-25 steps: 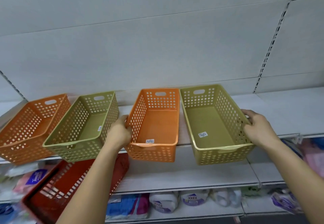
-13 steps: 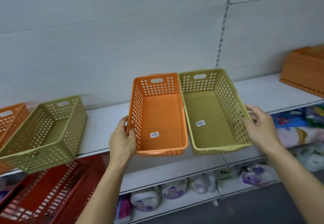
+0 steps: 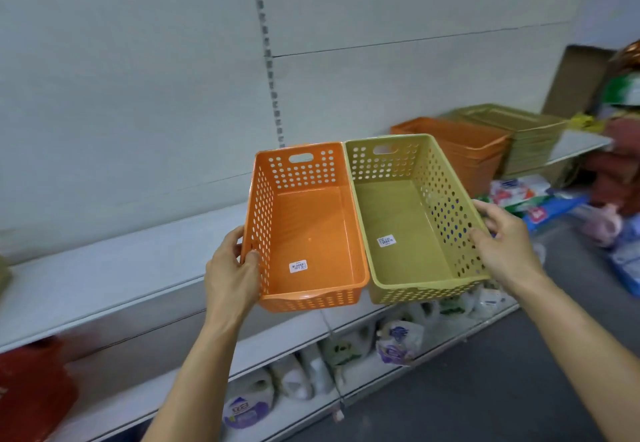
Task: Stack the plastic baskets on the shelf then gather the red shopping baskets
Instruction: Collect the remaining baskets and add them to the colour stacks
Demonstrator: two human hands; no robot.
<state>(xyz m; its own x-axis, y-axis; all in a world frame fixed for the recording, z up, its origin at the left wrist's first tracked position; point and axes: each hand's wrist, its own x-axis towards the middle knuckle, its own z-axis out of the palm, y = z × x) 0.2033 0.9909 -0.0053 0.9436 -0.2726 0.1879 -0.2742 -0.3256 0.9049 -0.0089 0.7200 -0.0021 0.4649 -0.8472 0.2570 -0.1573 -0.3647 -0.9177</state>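
**Orange and green baskets held side by side off the shelf**

Orange plastic marks the nearer load: the left hand (image 3: 231,277) grips the orange basket (image 3: 306,234) by its left wall, thumb inside the rim, fingers wrapped outside. Touching it at 3 o'clock, the green basket (image 3: 412,220) is gripped by the right hand (image 3: 504,246) on its right wall. Both baskets are held in the air, open tops tilted toward the camera, each with a white price sticker on its floor.

Below, at 6 o'clock, bagged goods (image 3: 398,341) lie on the lower shelf. At 8 o'clock a blurred red shape (image 3: 33,396) may be a shopping basket. Behind the held pair runs the white shelf (image 3: 114,268). Farther off at 2 o'clock, a stack of orange baskets (image 3: 464,151) stands on it beside a stack of green baskets (image 3: 523,137).
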